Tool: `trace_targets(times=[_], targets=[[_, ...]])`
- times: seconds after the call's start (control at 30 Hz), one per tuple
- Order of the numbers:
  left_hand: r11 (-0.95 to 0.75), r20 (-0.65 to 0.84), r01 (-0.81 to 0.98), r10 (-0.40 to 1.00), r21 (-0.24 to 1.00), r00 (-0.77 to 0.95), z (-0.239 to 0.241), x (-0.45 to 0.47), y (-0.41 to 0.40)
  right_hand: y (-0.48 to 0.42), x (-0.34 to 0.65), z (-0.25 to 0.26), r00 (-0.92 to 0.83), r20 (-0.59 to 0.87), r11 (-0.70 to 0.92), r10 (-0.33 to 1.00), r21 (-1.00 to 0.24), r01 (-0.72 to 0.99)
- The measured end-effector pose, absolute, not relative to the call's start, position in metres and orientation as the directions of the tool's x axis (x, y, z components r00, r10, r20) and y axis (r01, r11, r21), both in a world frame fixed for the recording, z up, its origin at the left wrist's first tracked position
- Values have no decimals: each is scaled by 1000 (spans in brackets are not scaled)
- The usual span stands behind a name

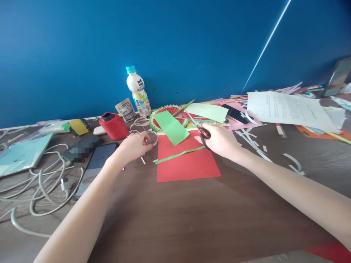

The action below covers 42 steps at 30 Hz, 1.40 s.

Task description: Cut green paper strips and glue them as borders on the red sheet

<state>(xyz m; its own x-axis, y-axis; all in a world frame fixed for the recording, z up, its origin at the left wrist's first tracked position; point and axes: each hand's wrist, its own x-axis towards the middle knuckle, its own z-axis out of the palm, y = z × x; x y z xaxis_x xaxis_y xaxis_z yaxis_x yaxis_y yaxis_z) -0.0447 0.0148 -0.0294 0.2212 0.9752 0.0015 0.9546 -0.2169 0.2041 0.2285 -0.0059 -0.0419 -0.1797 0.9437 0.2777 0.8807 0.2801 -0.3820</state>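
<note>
My right hand (219, 140) grips black-handled scissors (201, 129), blades pointing up-left over a green paper rectangle (171, 128). My left hand (135, 144) is closed on a clear tape roll (152, 137) at the left of a red paper sheet (186, 159). A thin green strip (179, 155) lies across the red sheet. A red and green pleated paper fan (166, 111) sits behind the green rectangle.
A bottle (138, 91) stands against the blue wall. A red pouch (113, 126), a phone (94, 166), white cables (41, 182) and a teal folder (22, 153) lie left. White paper (287, 109), coloured sheets and scraps lie right.
</note>
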Motion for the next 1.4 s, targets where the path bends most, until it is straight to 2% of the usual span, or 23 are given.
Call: trace_targets(times=[0.13, 0.23, 0.33, 0.53, 0.73, 0.93, 1.2, 1.4], targets=[[-271, -21, 944, 960, 190, 280, -40, -50, 19, -3, 227, -46, -193, 344, 336, 919, -427, 840], [-196, -42, 943, 976, 269, 215, -33, -51, 18, 1, 228, -51, -196, 379, 372, 904, -476, 797], [-117, 11, 926, 993, 359, 121, -18, -53, 16, 2, 228, -53, -164, 383, 368, 909, -555, 746], [-138, 101, 734, 990, 665, 94, 3, -49, 10, -6, 223, -48, -180, 368, 401, 912, -719, 568], [-203, 68, 402, 943, 893, 327, -3, -20, -2, -16, 215, -44, -266, 348, 431, 899, -811, 395], [-159, 11, 304, 899, 939, 437, -14, 2, -11, -19, 214, -46, -336, 372, 463, 865, -849, 252], [-130, -13, 214, 828, 968, 560, -18, 7, -15, -22, 214, -45, -376, 399, 496, 836, -843, 209], [-154, 18, 264, 890, 952, 456, -19, 15, -21, -25, 211, -44, -411, 390, 506, 824, -833, 225]])
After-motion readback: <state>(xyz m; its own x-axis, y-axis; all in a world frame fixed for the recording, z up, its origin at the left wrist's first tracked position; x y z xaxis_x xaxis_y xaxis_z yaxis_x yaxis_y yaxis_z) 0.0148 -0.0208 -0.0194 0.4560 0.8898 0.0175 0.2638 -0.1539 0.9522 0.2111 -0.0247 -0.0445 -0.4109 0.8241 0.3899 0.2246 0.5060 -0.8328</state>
